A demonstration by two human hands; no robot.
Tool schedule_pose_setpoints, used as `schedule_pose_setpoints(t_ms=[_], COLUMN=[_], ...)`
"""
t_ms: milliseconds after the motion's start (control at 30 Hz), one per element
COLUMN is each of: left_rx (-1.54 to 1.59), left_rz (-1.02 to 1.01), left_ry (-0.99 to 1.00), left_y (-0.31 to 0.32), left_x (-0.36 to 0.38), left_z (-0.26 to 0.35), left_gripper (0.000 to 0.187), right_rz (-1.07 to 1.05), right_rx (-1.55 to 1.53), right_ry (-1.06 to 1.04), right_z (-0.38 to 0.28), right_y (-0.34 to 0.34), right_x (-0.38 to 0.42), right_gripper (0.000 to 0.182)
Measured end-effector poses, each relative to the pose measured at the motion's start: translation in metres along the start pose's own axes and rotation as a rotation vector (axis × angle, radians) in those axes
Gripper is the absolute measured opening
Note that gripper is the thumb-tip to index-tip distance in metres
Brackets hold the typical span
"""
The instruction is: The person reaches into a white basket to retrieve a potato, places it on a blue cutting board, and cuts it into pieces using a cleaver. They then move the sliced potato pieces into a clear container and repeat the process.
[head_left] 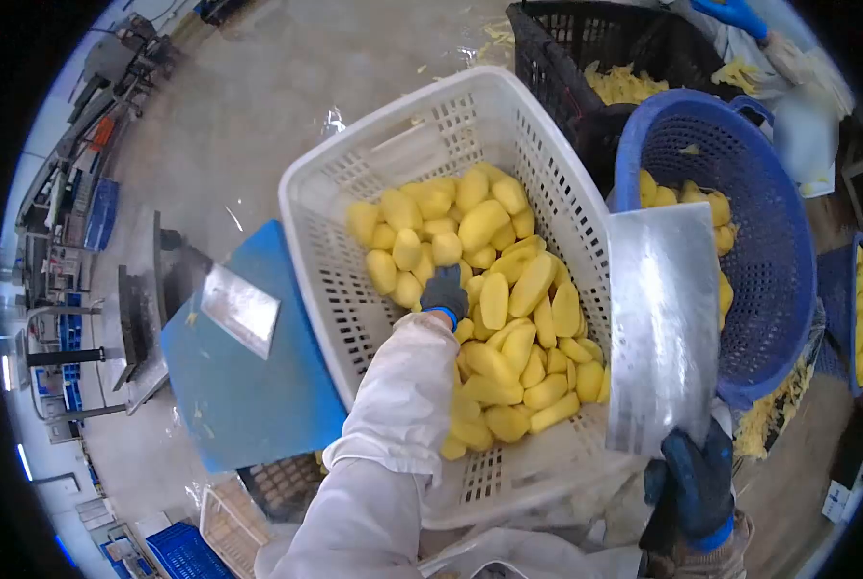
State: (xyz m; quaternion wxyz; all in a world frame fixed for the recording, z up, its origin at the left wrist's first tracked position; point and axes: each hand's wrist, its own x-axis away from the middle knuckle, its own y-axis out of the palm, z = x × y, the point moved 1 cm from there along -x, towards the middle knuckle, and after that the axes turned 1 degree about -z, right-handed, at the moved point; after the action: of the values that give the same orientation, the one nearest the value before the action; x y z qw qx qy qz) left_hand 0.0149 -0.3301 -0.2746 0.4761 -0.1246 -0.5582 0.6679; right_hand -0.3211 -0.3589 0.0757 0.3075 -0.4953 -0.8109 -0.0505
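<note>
My left hand (446, 293), in a dark glove, reaches into a white perforated basket (393, 154) and touches the peeled potatoes (533, 285); its fingers point away and are partly hidden against the potatoes. Several potatoes in the basket are whole, others look cut lengthwise. My right hand (698, 481), gloved in dark blue, is closed around the dark handle of a wide cleaver (663, 328). The cleaver's broad blade stands up over the basket's right edge and partly covers a blue basket.
A blue round basket (769, 212) with potatoes and a black crate (552, 68) with peelings stand right. At left, a second cleaver (241, 311) lies on a blue board (258, 405). A co-worker's blue-gloved hand (730, 13) is top right. Another potato basket (841, 289) stands far right.
</note>
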Motion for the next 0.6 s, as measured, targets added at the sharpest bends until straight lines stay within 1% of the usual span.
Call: schedule_pose_setpoints(t_ms=[33,67,100,133,167,200,233,300,333,367,400,433,467,500,533,567,600], left_rx=[-0.142,-0.039,-0.036,-0.023,-0.009,-0.037,-0.035,-0.063,-0.025,-0.025,0.110,0.239,0.263,0.258,0.539,0.818,1.193], left_rz=[0.024,-0.280,-0.291,-0.114,0.066,0.032,0.026,-0.175,-0.089,-0.088,-0.288,-0.478,-0.388,-0.379,-0.343,-0.302,-0.349], left_ry=[-0.008,-0.072,-0.072,0.014,0.099,0.032,0.028,0.237,0.281,0.286,0.194,0.101,0.206,0.213,0.284,0.355,0.266], left_y=[-0.008,-0.026,-0.010,0.010,0.017,0.025,0.028,0.008,-0.004,-0.012,-0.020,-0.029,-0.033,-0.034,-0.035,-0.037,-0.028], left_x=[0.005,0.002,-0.007,-0.014,-0.014,-0.017,-0.014,-0.011,-0.001,0.003,0.006,0.009,0.019,0.031,0.040,0.051,0.066], left_z=[0.011,0.025,0.017,0.007,0.004,0.004,0.000,0.010,0.018,0.024,0.028,0.031,0.033,0.035,0.038,0.042,0.045], left_gripper=[0.058,0.082,0.082,0.084,0.087,0.086,0.086,0.085,0.081,0.081,0.078,0.076,0.062,0.062,0.055,0.048,0.044], right_rz=[-0.023,-0.043,-0.040,-0.028,-0.016,-0.040,-0.041,-0.031,-0.027,-0.034,-0.043,-0.042,-0.084,-0.123,-0.179,-0.177,-0.163], right_rx=[-0.052,-0.109,-0.105,-0.132,-0.159,-0.145,-0.141,-0.145,-0.150,-0.150,-0.150,-0.154,-0.203,-0.250,-0.190,-0.195,-0.197], right_ry=[0.053,0.103,0.113,0.094,0.073,0.059,0.066,0.091,0.084,0.090,0.095,0.084,0.070,0.057,0.062,0.042,0.005], right_z=[-0.003,-0.002,0.001,0.005,0.007,0.010,0.009,0.003,0.000,-0.003,-0.006,-0.008,-0.011,-0.012,-0.008,-0.007,-0.006], right_y=[0.001,0.003,0.005,0.007,0.009,0.008,0.009,0.013,0.016,0.018,0.019,0.020,0.021,0.022,0.019,0.020,0.022], right_x=[-0.002,-0.005,-0.007,-0.005,-0.005,-0.005,-0.003,0.000,0.001,0.003,0.005,0.006,0.008,0.012,0.010,0.012,0.015], right_gripper=[0.011,0.010,0.010,0.020,0.033,0.036,0.036,0.033,0.033,0.020,0.011,0.011,0.012,0.013,0.013,0.013,0.013])
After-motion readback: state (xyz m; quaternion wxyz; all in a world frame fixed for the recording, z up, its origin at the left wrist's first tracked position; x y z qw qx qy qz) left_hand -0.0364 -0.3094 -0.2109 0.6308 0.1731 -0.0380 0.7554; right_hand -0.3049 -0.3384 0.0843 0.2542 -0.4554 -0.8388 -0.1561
